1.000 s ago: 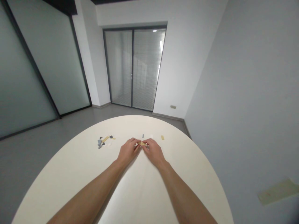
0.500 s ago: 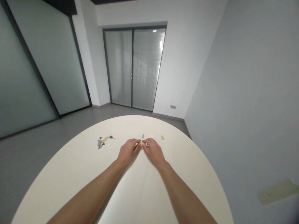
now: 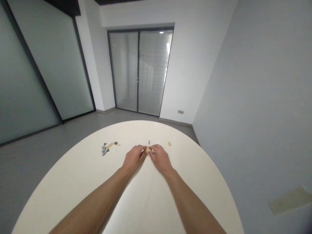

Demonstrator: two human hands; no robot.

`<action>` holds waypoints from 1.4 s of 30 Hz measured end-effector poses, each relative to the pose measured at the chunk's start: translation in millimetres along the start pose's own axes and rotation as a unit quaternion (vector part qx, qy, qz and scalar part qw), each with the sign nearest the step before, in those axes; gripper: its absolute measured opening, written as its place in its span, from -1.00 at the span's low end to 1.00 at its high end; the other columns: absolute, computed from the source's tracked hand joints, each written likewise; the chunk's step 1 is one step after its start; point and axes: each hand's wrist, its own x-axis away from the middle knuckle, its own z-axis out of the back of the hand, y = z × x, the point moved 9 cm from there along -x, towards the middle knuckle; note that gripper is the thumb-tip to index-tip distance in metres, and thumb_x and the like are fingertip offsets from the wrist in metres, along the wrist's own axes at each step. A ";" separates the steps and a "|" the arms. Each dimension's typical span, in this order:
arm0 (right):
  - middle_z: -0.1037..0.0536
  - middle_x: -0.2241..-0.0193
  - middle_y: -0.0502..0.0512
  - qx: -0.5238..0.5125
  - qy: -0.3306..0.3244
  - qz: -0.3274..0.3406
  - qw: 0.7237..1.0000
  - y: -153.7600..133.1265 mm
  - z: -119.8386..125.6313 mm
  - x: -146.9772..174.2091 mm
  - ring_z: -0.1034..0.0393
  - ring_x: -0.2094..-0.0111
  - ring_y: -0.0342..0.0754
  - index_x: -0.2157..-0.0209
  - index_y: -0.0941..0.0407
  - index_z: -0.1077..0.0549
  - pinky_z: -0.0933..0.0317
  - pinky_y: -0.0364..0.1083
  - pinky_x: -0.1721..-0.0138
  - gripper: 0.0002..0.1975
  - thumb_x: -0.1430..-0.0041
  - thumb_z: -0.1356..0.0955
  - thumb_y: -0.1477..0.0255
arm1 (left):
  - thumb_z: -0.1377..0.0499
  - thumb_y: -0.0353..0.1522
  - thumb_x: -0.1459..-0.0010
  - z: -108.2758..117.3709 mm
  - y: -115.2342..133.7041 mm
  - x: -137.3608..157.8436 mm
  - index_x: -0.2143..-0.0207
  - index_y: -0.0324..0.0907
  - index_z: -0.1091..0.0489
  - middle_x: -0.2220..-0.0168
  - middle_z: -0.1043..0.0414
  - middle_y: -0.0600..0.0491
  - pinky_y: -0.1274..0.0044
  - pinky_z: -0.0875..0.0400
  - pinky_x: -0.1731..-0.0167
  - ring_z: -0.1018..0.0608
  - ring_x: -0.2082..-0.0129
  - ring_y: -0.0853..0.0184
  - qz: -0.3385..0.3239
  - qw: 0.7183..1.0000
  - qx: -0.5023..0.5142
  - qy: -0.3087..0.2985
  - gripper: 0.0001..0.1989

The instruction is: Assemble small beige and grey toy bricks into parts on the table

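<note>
My left hand (image 3: 134, 158) and my right hand (image 3: 159, 158) meet over the middle of the round table. Between their fingertips is a small pale yellow piece (image 3: 148, 149), gripped from both sides and partly covered by the fingers. It looks like a toy building piece, though its exact kind is too small to tell. Both hands have their fingers closed on it, low over the tabletop. Just beyond the fingertips lies a small blue-grey piece (image 3: 149, 142). A flat yellow piece (image 3: 169, 143) rests to the right of my right hand.
The round white table (image 3: 80, 182) carries a loose group of small pieces at the left: grey ones (image 3: 103, 149), a long yellow one (image 3: 110, 145), a dark one (image 3: 115, 143) and whitish ones. Behind the table are a glass door (image 3: 138, 71) and walls close on the right.
Almost nothing differs. The yellow piece between my fingertips seems to have shifted very slightly; both hands and the loose pieces stay in place.
</note>
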 end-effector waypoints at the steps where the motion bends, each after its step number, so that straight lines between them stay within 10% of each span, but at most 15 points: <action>1: -0.51 0.12 0.08 0.000 0.000 0.000 1.000 0.2 0.0 0.1 -0.36 0.04 -0.03 0.10 0.04 -0.50 -0.24 -0.05 -0.03 -0.81 -0.32 -0.30 0.41 | -0.04 -0.30 -0.31 -0.1 -0.1 -0.1 0.07 -0.04 -0.47 0.10 -0.54 0.05 0.46 -0.38 0.11 -0.50 0.07 0.27 0.001 1.000 0.000 0.000 -0.75; 42: -0.58 0.16 0.08 0.049 -0.028 -0.005 0.998 0.1 -0.5 0.1 -0.37 0.08 -0.01 0.08 0.05 -0.54 -0.22 -0.07 0.03 -0.73 -0.41 -0.23 0.32 | -0.02 -0.27 -0.30 0.3 -10.6 -0.2 0.12 -0.07 -0.50 0.19 -0.57 0.02 0.47 -0.37 0.18 -0.54 0.17 0.25 0.049 0.999 -0.022 -0.001 -0.73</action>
